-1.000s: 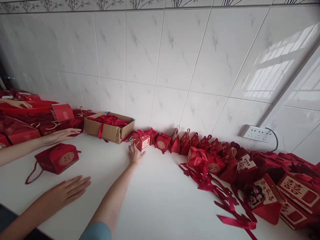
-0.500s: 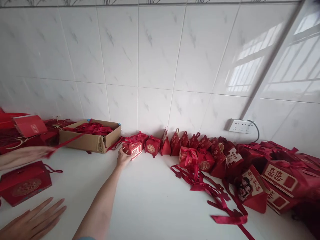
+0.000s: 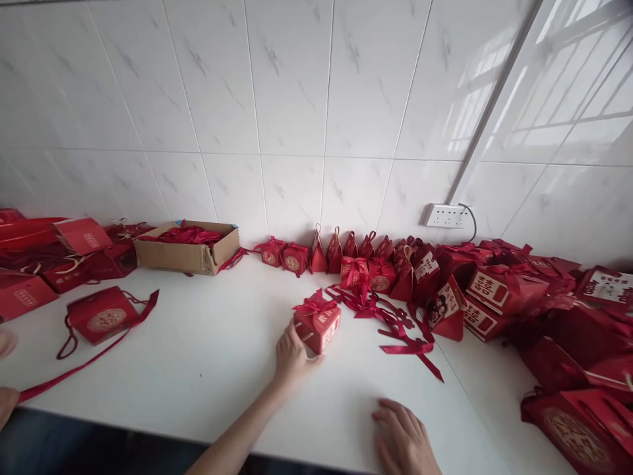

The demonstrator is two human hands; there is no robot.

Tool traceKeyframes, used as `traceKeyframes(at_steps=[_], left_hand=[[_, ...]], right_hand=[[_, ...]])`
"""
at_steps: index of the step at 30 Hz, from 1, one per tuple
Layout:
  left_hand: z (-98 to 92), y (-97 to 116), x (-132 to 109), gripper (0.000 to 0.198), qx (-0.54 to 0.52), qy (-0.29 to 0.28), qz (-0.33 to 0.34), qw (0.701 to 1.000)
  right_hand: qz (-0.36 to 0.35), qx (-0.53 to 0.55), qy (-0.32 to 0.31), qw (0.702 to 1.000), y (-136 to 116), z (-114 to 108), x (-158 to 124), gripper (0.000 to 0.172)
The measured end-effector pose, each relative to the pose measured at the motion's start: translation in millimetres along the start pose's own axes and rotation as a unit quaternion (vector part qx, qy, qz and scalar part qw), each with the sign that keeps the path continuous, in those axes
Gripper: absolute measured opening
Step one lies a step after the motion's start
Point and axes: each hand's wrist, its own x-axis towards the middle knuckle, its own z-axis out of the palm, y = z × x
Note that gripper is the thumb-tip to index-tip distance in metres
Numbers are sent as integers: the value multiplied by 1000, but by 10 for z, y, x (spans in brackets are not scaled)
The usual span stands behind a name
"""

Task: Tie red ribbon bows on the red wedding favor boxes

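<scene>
My left hand [image 3: 293, 356] is closed around the lower side of a small red box [image 3: 317, 323] with a ribbon bow on top, over the white table [image 3: 222, 349]. Whether the box touches the table I cannot tell. To the right and nearer me, my right hand [image 3: 403, 435] is low over the table, fingers slightly curled and apart, with nothing in it. Loose dark red ribbons [image 3: 395, 323] lie just beyond and to the right of the held box.
A cardboard box [image 3: 178, 257] of red ribbons stands by the wall. Red gift boxes [image 3: 504, 290] crowd the right side. At left lies a red box [image 3: 103, 315], with another person's hand [image 3: 7, 402] on a ribbon. A power strip [image 3: 449, 216] is on the wall.
My left hand has brought the bowed red box from the wall toward me and to the right. My right hand has come into view. The other person's hands have drawn back left. The view has shifted.
</scene>
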Motion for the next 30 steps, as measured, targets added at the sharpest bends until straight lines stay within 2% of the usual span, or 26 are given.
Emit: traceKeyframes(at_steps=[2, 4, 5, 6, 7, 8, 10, 12, 14, 17, 19, 22, 25, 27, 30], left_hand=[[-68, 256, -374, 81, -38, -94, 51, 994], [-264, 479, -631, 62, -119, -232, 101, 960], [-391, 571, -703, 43, -173, -305, 105, 931], [-520, 648, -738, 30, -221, -354, 104, 903], [-638, 709, -737, 26, -267, -376, 114, 880], [-730, 754, -707, 24, -299, -371, 125, 870], [-799, 806, -593, 23, -322, -328, 146, 876], [-708, 818, -469, 24, -317, -254, 151, 901], [-518, 813, -400, 37, -311, -199, 134, 920], [-266, 792, -461, 48, -334, -209, 105, 913], [-207, 765, -578, 38, -363, -223, 91, 900], [-241, 706, -724, 41, -409, -189, 48, 892], [-265, 679, -714, 35, -414, -84, 1, 906], [-229, 705, -635, 26, -392, -40, 0, 919], [-131, 791, -522, 35, -379, -62, 38, 923]], right_hand=[[46, 86, -66, 993, 2, -180, 179, 31], [129, 130, -41, 982, 57, -371, 328, 37], [167, 140, -24, 976, 102, -456, 377, 39], [203, 150, -3, 968, 152, -527, 406, 41], [232, 164, 14, 959, 202, -582, 414, 43], [253, 188, 23, 949, 245, -616, 407, 45], [275, 251, 21, 928, 286, -629, 364, 49], [269, 310, 5, 912, 250, -582, 321, 52], [238, 345, -11, 908, 155, -512, 304, 55], [164, 375, -37, 912, 23, -441, 316, 59], [138, 376, -52, 915, 11, -440, 317, 55], [183, 318, -12, 930, 103, -488, 274, 41], [251, 255, 39, 933, 196, -538, 209, 42], [271, 256, 46, 927, 197, -556, 183, 45], [249, 306, 38, 918, 92, -573, 188, 52]])
